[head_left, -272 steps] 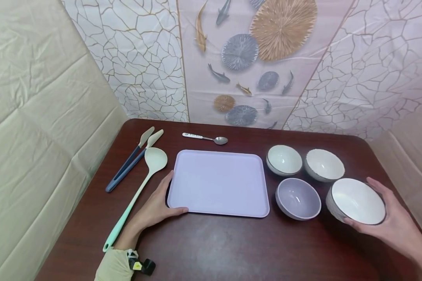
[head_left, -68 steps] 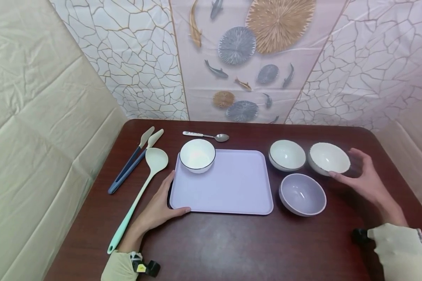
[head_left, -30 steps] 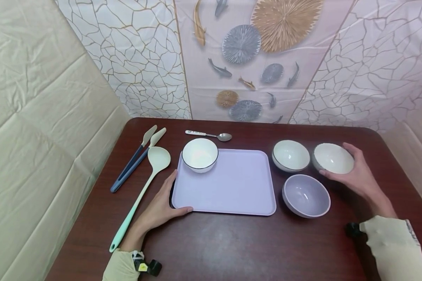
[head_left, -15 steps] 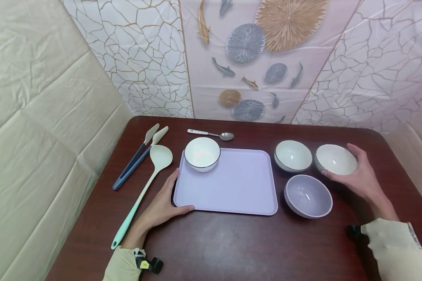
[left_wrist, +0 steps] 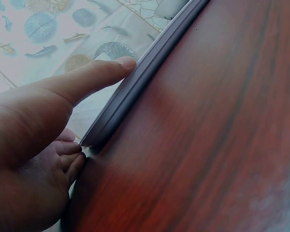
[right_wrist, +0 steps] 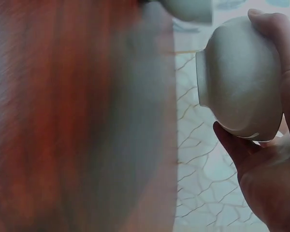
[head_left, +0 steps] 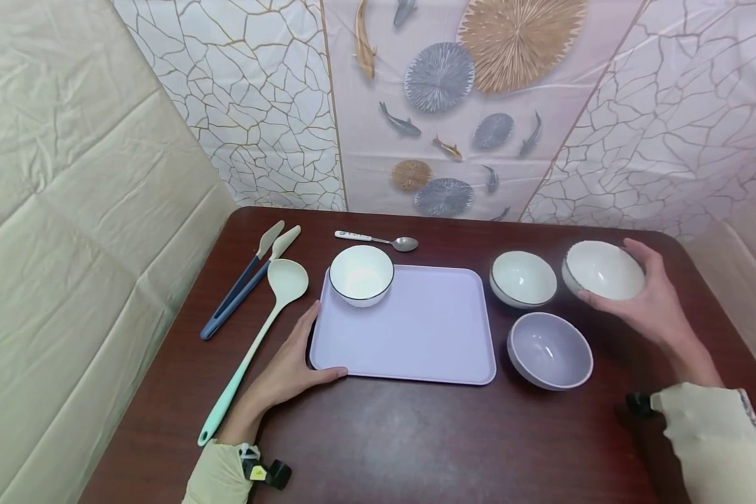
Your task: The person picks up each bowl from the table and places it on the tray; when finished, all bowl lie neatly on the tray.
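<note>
In the head view, my left hand (head_left: 288, 367) holds the near left corner of a lilac tray (head_left: 428, 329), thumb along its front edge and fingers at its left side. The left wrist view shows the thumb against the tray rim (left_wrist: 130, 82). A white bowl with a dark rim (head_left: 362, 274) stands on the tray's far left part. At the right, my right hand (head_left: 658, 304) grips a white bowl with an uneven rim (head_left: 603, 269), thumb on the near side, fingers on the far side. In the right wrist view this bowl (right_wrist: 244, 79) is off the table.
A pale bowl (head_left: 523, 278) and a lilac bowl (head_left: 551, 351) stand right of the tray. Behind it lies a spoon (head_left: 405, 243). To the left are a mint-handled ladle (head_left: 258, 343) and blue tongs (head_left: 239, 290). Cloth-covered walls surround the table.
The dark-rimmed white bowl went from my right hand onto the tray. My right hand then took hold of the uneven-rimmed bowl and has just raised it. My left hand stays at the tray corner.
</note>
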Action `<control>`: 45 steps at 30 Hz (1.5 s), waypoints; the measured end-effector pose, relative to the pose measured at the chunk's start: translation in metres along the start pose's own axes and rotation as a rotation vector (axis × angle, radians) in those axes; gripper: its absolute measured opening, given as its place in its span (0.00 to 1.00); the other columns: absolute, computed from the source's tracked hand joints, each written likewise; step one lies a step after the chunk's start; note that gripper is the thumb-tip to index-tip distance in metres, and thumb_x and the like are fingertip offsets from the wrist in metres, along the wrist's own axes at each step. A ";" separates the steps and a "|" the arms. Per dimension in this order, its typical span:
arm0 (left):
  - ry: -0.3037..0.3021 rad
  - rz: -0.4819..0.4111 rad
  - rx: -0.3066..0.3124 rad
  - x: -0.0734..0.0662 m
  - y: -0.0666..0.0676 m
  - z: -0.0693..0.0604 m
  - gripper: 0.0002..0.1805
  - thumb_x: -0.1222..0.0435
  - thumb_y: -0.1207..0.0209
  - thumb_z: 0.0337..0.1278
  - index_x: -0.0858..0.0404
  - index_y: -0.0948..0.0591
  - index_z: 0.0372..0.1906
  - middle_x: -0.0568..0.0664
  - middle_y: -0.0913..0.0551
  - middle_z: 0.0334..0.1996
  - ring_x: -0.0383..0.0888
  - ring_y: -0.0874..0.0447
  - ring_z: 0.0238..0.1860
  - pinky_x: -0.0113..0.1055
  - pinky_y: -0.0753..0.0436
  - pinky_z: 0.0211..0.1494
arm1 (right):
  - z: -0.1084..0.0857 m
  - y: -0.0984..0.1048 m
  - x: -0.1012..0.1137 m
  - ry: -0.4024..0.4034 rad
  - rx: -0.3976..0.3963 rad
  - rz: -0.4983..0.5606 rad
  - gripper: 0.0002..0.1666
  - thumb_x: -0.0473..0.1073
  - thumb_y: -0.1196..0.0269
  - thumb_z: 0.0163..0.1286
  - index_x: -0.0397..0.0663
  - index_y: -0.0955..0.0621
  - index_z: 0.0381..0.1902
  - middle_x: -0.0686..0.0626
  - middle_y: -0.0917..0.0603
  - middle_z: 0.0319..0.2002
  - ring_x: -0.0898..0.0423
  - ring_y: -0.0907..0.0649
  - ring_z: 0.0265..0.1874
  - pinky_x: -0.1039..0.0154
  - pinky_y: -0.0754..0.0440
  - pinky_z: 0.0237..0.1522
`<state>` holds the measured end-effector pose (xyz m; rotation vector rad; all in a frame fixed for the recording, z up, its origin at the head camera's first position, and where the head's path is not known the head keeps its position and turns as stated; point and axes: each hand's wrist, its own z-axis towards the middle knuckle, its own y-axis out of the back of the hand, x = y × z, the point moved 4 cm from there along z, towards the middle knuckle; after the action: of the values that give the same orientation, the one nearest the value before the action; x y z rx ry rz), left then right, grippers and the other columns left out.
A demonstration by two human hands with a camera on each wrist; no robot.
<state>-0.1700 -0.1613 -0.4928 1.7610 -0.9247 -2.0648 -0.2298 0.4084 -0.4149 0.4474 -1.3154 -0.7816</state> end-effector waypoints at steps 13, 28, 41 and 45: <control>0.007 0.003 0.006 0.001 -0.001 -0.001 0.67 0.39 0.27 0.38 0.54 0.56 0.79 0.45 0.54 0.77 0.42 0.51 0.74 0.50 0.41 0.69 | 0.011 -0.007 0.041 0.017 0.051 0.024 0.67 0.51 0.20 0.47 0.66 0.49 0.77 0.46 0.40 0.73 0.43 0.33 0.59 0.67 0.38 0.52; 0.001 -0.003 0.001 0.001 -0.001 -0.001 0.67 0.41 0.26 0.39 0.55 0.55 0.79 0.46 0.53 0.77 0.43 0.51 0.74 0.50 0.40 0.69 | 0.025 -0.035 0.092 0.138 0.089 0.094 0.66 0.47 0.18 0.45 0.61 0.44 0.76 0.47 0.35 0.70 0.46 0.30 0.59 0.69 0.36 0.53; -0.002 0.000 0.004 0.000 -0.001 0.000 0.68 0.39 0.27 0.39 0.55 0.56 0.79 0.45 0.54 0.77 0.42 0.51 0.74 0.50 0.40 0.69 | 0.030 -0.069 0.132 0.218 0.187 0.160 0.68 0.45 0.16 0.40 0.61 0.43 0.75 0.48 0.35 0.69 0.46 0.30 0.60 0.46 0.34 0.56; -0.008 -0.010 0.003 -0.001 0.000 0.000 0.67 0.40 0.27 0.39 0.56 0.56 0.79 0.45 0.54 0.77 0.43 0.51 0.74 0.50 0.40 0.69 | 0.031 -0.079 0.142 0.232 0.202 0.156 0.68 0.47 0.16 0.40 0.61 0.42 0.75 0.48 0.36 0.69 0.46 0.30 0.60 0.45 0.33 0.56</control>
<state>-0.1694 -0.1606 -0.4926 1.7637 -0.9231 -2.0797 -0.2713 0.2563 -0.3658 0.5709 -1.1988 -0.4541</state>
